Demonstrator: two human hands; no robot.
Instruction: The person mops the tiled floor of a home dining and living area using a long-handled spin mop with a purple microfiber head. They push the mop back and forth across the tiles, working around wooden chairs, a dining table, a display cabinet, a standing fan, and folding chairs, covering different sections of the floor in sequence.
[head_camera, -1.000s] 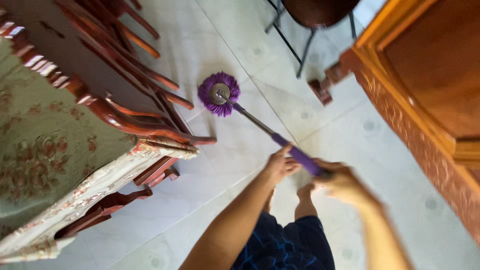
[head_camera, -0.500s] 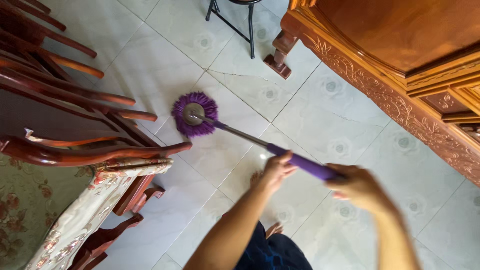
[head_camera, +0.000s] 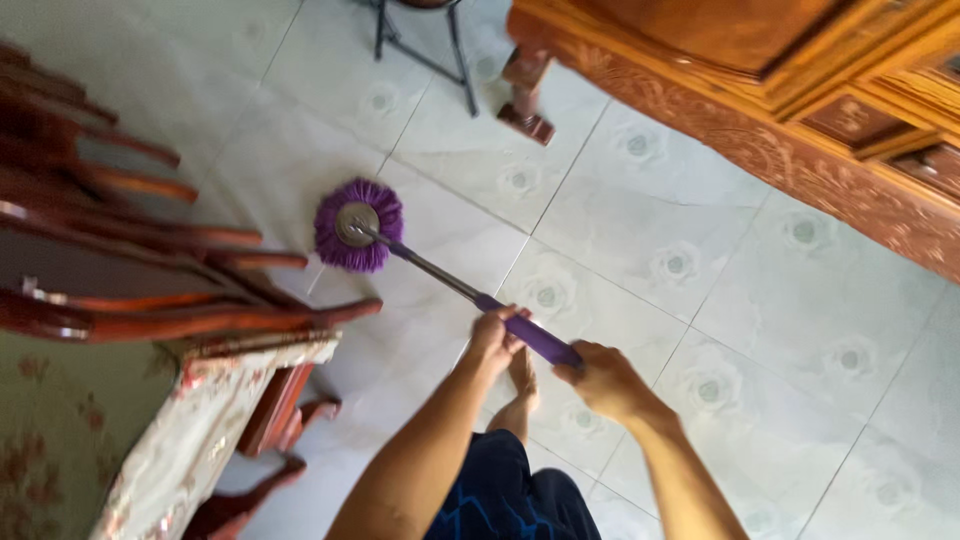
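I judge the wooden chairs (head_camera: 150, 250) at left could snag my mop's purple head (head_camera: 359, 225), which rests on the tiled floor (head_camera: 700, 300) just beside their legs. The mop handle (head_camera: 470, 295) runs diagonally, head far-left. My left hand (head_camera: 495, 335) and right hand (head_camera: 600, 378) both clasp its near purple end.

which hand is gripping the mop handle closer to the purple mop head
The left hand. It grips the mop handle lower down, nearer the purple mop head; the right hand holds the upper end, nearer the body.
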